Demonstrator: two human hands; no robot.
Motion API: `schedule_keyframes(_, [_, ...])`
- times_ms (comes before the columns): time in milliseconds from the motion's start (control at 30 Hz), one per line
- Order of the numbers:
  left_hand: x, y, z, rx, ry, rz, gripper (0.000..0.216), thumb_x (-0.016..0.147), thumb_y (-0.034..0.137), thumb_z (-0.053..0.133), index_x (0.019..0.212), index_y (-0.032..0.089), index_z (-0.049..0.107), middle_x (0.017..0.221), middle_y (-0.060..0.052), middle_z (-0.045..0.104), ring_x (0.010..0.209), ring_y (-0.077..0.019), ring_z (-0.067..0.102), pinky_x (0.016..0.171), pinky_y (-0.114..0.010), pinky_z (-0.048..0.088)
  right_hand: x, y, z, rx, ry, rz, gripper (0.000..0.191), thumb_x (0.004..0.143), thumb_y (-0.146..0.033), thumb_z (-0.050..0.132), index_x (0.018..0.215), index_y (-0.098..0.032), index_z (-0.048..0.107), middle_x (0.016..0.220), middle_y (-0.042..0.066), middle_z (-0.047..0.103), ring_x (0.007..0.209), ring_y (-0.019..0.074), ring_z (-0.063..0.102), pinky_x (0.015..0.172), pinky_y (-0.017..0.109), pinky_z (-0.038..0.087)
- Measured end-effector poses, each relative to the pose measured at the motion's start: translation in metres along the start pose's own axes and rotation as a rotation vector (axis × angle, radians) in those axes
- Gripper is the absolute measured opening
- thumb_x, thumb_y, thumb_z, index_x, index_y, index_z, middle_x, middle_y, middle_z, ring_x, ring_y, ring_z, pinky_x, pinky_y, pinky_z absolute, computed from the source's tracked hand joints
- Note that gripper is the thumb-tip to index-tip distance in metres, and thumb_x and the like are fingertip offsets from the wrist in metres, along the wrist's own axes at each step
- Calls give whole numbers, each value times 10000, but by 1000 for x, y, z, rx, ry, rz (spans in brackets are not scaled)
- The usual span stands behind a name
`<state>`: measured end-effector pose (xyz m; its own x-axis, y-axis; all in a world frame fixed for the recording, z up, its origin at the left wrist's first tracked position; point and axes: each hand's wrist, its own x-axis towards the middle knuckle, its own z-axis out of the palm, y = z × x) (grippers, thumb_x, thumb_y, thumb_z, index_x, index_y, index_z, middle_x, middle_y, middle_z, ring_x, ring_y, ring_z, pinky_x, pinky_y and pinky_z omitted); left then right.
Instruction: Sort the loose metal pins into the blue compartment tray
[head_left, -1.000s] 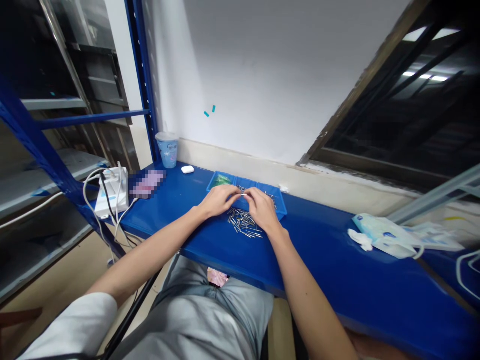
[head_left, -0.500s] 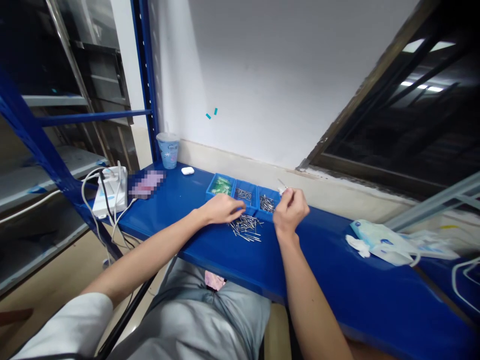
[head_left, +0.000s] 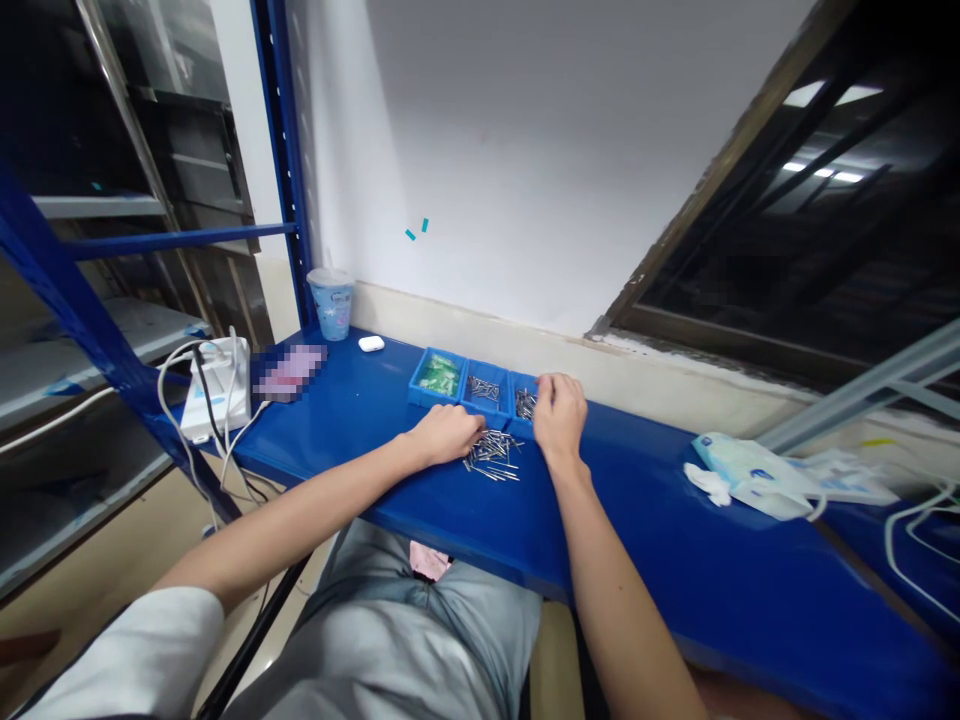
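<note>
My left hand [head_left: 448,434] is closed, fingertips together at the left edge of a loose pile of thin metal pins [head_left: 493,460] on the blue table. Whatever those fingertips hold is hidden. My right hand [head_left: 561,412] is at the right-hand blue bin [head_left: 517,427], its fingers curled together over the bin's right side. Nothing can be made out between them. Metal pins [head_left: 524,404] lie inside that bin, partly covered by the hand. The middle bin [head_left: 487,407] holds similar pins, and the left bin [head_left: 420,396] holds small green pieces.
A lidded blue cup [head_left: 332,305] and a small white case [head_left: 371,344] stand at the back left. Further left is a white power strip [head_left: 217,395] with cables. A tissue pack [head_left: 757,475] lies at right. A wall backs the table [head_left: 637,520].
My right hand has come down and left from above the right bin's far side, where a thin piece showed at its fingertips. My left hand has lowered, its fingers drawing together at the pile.
</note>
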<state>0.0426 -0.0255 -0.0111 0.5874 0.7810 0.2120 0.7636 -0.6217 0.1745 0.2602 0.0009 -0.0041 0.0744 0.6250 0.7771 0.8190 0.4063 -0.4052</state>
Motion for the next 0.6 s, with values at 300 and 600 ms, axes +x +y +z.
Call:
schedule_keyframes(300, [3, -9, 3, -109, 68, -25, 182, 1004, 318, 608, 1082, 223, 743, 889, -106, 773, 879, -307, 758, 747, -339, 540, -13, -43, 12, 75, -337, -221, 334, 1089, -326, 404, 864, -235, 633, 915, 98, 725, 911, 265, 624, 855, 383, 444])
schedule_keyframes(600, [6, -23, -2, -386, 334, -54, 179, 1025, 325, 589, 1076, 186, 688, 569, 47, 594, 535, -169, 560, 597, -270, 369, -12, -39, 9, 118, -477, -181, 263, 1063, -324, 497, 900, -237, 684, 936, 61, 757, 840, 228, 669, 758, 323, 433])
